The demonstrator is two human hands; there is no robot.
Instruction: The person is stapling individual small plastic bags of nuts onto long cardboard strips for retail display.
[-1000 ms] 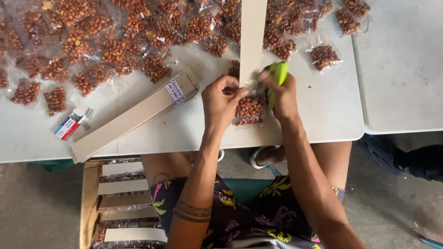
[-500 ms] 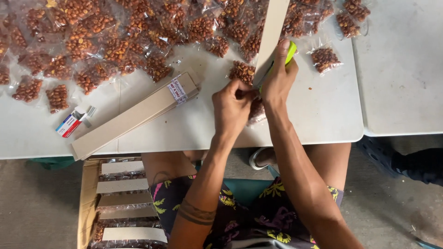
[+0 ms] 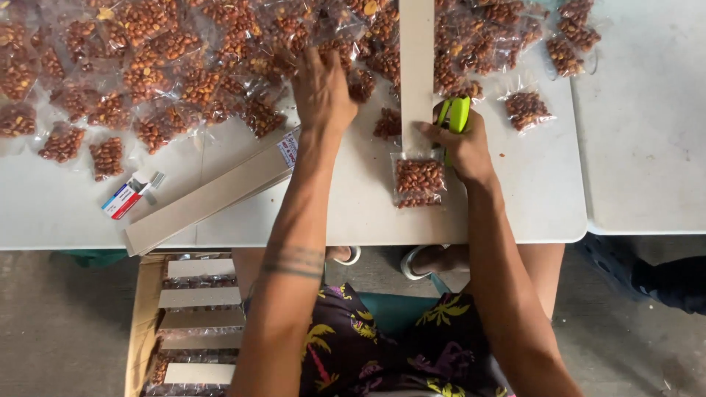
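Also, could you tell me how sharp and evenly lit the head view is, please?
Head view: soft, even daylight with faint shadows; the left hand over the peanut packets looks slightly motion-blurred; plastic glints mildly; the right hand with the green stapler is sharp.

Clear peanut packet [image 3: 418,181] hangs flat from upright cardboard strip [image 3: 416,66].

I see the far half of the tabletop [image 3: 515,213] choked w/ a heap of peanut bags [image 3: 169,66], no gap to slide thru there. My left hand [image 3: 323,92] sits at its edge. Near strip is open btwn the flat card strips [image 3: 209,198] on the left and the upright card strip [image 3: 416,66] by my right hand [image 3: 460,147]. Small box [image 3: 125,197] blocks the left corner. One stray bag [image 3: 526,109] lies right; past it, bare surface to the edge.
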